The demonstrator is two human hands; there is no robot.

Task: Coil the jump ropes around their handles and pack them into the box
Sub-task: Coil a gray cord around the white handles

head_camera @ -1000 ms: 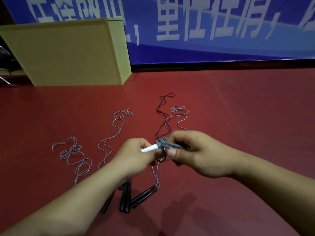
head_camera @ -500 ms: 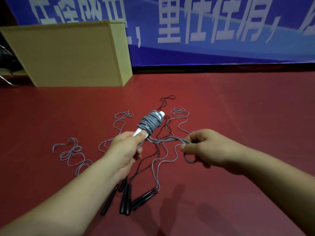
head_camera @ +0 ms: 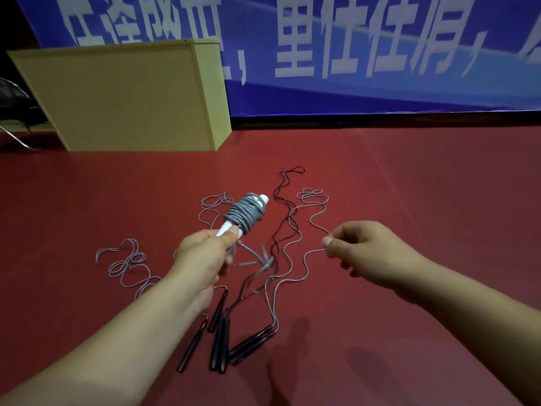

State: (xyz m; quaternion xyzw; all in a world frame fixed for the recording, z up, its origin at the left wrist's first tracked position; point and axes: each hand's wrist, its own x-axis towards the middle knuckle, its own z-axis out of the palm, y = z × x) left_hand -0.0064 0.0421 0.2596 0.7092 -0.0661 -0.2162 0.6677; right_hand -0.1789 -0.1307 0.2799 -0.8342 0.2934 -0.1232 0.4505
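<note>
Over on the left the yellow box (head_camera: 123, 98) sits at the back of the red floor (head_camera: 409, 200), nothing packed in it that we can see. Our left hand (head_camera: 202, 259) grips the white handles (head_camera: 227, 227), wrapped in grey rope coil (head_camera: 246, 213), long axis tilted up and away to the right. Half a second ago our right hand (head_camera: 369, 253) was pinching the tail end; now that tail dangles blurred below the coil and the fingers look pinched on a floor rope (head_camera: 307, 253) instead, though it's hard to be sure. So this bundle looks nearly wrapped, and the black-handled ropes (head_camera: 219, 344) lie uncoiled
</note>
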